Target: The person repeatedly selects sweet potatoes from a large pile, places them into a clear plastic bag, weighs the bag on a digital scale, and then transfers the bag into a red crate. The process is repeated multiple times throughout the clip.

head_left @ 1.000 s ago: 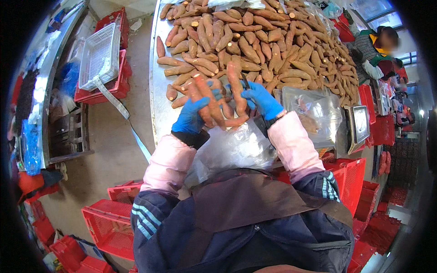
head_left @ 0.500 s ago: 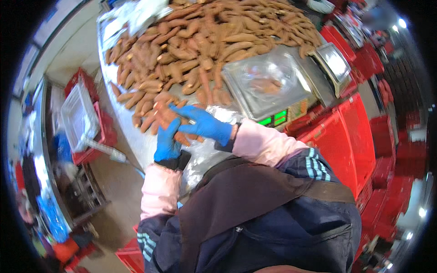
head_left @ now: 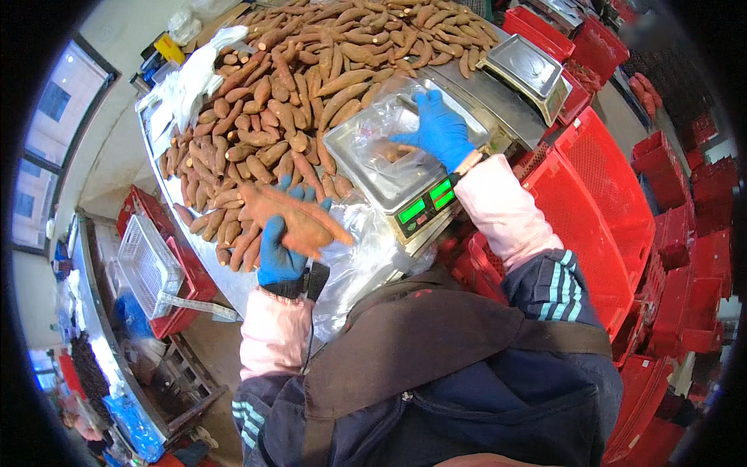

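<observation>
My left hand [head_left: 280, 253], in a blue glove, is closed around several sweet potatoes [head_left: 292, 218], holding them above the near edge of a large heap of sweet potatoes [head_left: 272, 117]. Over the metal pan of a digital scale [head_left: 373, 175] is my right hand [head_left: 441, 131], also blue-gloved. Its thumb and fingers are spread apart against a clear plastic bag [head_left: 393, 109] that lies on the pan. Something orange-brown, partly hidden by the bag and the hand, shows inside it.
More clear plastic bags [head_left: 354, 268] lie in front of me on the table. A second scale [head_left: 525, 66] stands at the far right. Red crates [head_left: 576, 226] are stacked to my right, and a white basket [head_left: 148, 261] sits in a red crate to the left.
My right hand has left the sweet potatoes by my left hand and moved right, over the scale. The left hand keeps hold of several sweet potatoes. The view has shifted.
</observation>
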